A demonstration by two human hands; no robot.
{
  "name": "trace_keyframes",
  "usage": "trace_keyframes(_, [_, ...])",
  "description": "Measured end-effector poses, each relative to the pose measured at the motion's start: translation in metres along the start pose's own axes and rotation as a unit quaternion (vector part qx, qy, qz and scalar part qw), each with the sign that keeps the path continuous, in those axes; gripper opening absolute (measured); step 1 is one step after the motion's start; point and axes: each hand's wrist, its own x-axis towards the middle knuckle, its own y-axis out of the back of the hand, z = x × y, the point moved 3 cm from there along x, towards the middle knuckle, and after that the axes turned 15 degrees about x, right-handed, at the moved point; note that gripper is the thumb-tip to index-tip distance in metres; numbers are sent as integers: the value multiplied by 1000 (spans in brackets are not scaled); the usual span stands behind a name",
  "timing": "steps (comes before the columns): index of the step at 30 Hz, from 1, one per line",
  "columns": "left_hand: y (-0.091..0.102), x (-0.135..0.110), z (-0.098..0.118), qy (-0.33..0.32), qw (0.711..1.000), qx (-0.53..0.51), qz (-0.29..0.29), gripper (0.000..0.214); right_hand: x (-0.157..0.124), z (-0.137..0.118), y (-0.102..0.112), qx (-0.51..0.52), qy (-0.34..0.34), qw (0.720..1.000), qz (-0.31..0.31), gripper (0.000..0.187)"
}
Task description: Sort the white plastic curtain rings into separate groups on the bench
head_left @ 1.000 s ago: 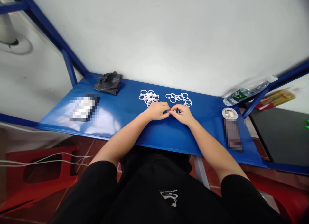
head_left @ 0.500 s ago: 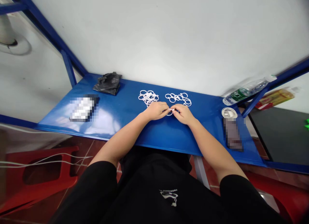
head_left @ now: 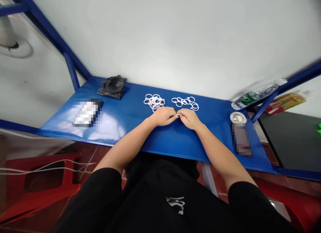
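My left hand [head_left: 163, 115] and my right hand [head_left: 188, 118] meet at the middle of the blue table [head_left: 130, 126], fingertips pinched together on a small white ring [head_left: 178, 115]. Just behind the left hand lies a tangled pile of white rings [head_left: 153, 101]. Behind the right hand, several white rings [head_left: 185, 101] lie spread out flat. Most of the held ring is hidden by my fingers.
A crumpled black bag [head_left: 112, 86] lies at the back left, a blurred dark item [head_left: 86, 112] nearer left. At the right are a coiled white cable [head_left: 238, 118], another blurred item [head_left: 241, 139] and a lying water bottle [head_left: 255, 94]. Red stools [head_left: 37, 186] stand below.
The white ring hung visibly below my fingertips half a second ago; now it is pinched flat between them. Both hands stay in place.
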Motion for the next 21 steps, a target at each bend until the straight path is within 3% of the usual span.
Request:
trace_keyframes(7, [4, 0, -8, 16, 999, -13, 32, 39, -3, 1, 0, 3, -25, 999, 36, 28])
trace_keyframes(10, [16, -2, -21, 75, 993, 6, 89, 35, -3, 5, 5, -35, -52, 995, 76, 44])
trace_keyframes(13, [27, -5, -36, 172, 975, 54, 128, 31, -1, 14, 12, -93, -63, 989, 92, 41])
trace_keyframes(17, [32, -11, -49, 250, 955, 93, 126, 26, 0, 29, 15, -148, -82, 981, 98, 34])
trace_keyframes(21, [30, -12, -52, 257, 954, 110, 106, 18, -2, 34, 11, -181, -103, 975, 74, 39])
